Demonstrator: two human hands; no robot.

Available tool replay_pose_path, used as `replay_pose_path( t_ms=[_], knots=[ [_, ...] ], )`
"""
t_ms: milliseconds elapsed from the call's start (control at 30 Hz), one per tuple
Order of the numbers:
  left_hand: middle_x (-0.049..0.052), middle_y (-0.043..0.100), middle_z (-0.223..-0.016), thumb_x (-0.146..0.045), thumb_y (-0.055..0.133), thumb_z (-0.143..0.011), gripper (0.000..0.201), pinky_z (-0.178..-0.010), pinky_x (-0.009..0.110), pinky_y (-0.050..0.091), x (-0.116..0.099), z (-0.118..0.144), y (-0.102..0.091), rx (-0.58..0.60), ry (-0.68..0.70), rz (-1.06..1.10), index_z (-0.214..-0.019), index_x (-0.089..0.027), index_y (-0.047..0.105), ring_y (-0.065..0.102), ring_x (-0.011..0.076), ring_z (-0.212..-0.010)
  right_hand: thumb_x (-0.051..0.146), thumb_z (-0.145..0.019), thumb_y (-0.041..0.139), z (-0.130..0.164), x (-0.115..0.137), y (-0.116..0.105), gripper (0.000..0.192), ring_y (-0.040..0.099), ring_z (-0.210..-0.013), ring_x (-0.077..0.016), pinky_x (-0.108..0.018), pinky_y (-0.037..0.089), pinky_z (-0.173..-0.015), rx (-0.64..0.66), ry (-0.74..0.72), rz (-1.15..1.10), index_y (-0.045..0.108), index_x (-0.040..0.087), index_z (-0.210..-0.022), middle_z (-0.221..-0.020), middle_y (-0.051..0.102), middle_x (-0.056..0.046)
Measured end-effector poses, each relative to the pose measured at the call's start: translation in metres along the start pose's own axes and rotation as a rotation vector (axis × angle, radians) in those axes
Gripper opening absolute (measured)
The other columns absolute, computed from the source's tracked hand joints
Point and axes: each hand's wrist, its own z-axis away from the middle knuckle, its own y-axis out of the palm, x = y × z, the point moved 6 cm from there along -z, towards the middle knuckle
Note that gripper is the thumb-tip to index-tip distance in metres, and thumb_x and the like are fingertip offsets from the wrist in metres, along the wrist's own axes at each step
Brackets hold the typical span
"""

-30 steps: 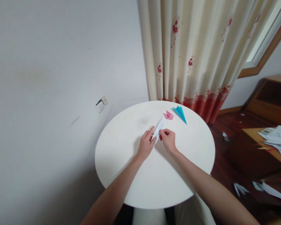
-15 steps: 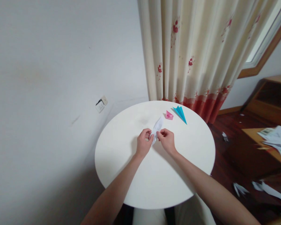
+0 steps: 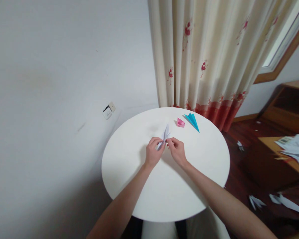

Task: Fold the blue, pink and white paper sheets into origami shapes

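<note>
Between my two hands is a folded white paper [image 3: 166,132], its pointed tip directed away from me over the round table. My left hand [image 3: 154,152] pinches its near left part between thumb and fingers. On the other side, my right hand [image 3: 176,149] has thumb and forefinger closed on the right edge. The fingers cover the lower folds. Just beyond lie a small pink folded paper [image 3: 180,122] and a blue paper plane [image 3: 192,121], both untouched.
The white round table [image 3: 164,186] stands close to a wall with a socket [image 3: 107,113]. A flowered curtain [image 3: 201,49] hangs behind it. At right, a wooden surface [image 3: 269,142] carries loose papers [image 3: 295,149], and paper scraps [image 3: 256,201] lie on the floor.
The white paper has turned more upright and its folds have spread apart at the sides. My left fingers have come down over its left part. The pink and blue papers stay put.
</note>
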Motion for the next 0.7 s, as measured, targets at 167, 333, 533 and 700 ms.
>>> replay_pose_path(
  t_ms=[167, 333, 533, 700],
  knots=[
    [0.006, 0.069, -0.096, -0.030, 0.072, -0.089, 0.011, -0.077, 0.030, 0.056, 0.013, 0.001, 0.002, -0.013, -0.133, 0.156, -0.095, -0.021, 0.074, 0.066, 0.0190, -0.092, 0.039, -0.083, 0.068, -0.002, -0.003, -0.001, 0.020, 0.066, -0.074, -0.0195, -0.030, 0.051, -0.070, -0.037, -0.020, -0.033, 0.072, 0.020, -0.079, -0.078, 0.073, -0.004],
    [0.005, 0.068, -0.091, -0.033, 0.070, -0.088, 0.015, -0.079, 0.030, 0.057, 0.025, 0.004, 0.009, -0.052, -0.282, 0.306, -0.092, -0.019, 0.068, 0.068, 0.0175, -0.086, 0.034, -0.078, 0.072, -0.002, -0.011, -0.002, 0.024, 0.066, -0.075, -0.0194, -0.031, 0.053, -0.070, -0.070, -0.009, -0.082, 0.067, 0.020, -0.098, -0.081, 0.071, -0.003],
    [0.003, 0.070, -0.085, -0.036, 0.077, -0.078, 0.036, -0.073, 0.028, 0.055, 0.032, 0.008, 0.014, -0.119, -0.438, 0.428, -0.105, -0.018, 0.062, 0.069, 0.0164, -0.077, 0.033, -0.076, 0.075, -0.003, -0.018, 0.001, 0.029, 0.069, -0.075, -0.0206, -0.034, 0.055, -0.075, -0.057, 0.035, -0.200, 0.067, 0.020, -0.100, -0.081, 0.074, -0.005],
    [0.003, 0.070, -0.081, -0.040, 0.076, -0.080, 0.025, -0.070, 0.025, 0.049, 0.038, 0.010, 0.017, -0.084, -0.517, 0.549, -0.086, -0.017, 0.067, 0.065, 0.0157, -0.077, 0.037, -0.081, 0.072, -0.003, -0.013, 0.001, 0.020, 0.068, -0.076, -0.0207, -0.033, 0.055, -0.071, -0.026, 0.017, -0.118, 0.074, 0.019, -0.089, -0.086, 0.075, -0.007]
  ],
)
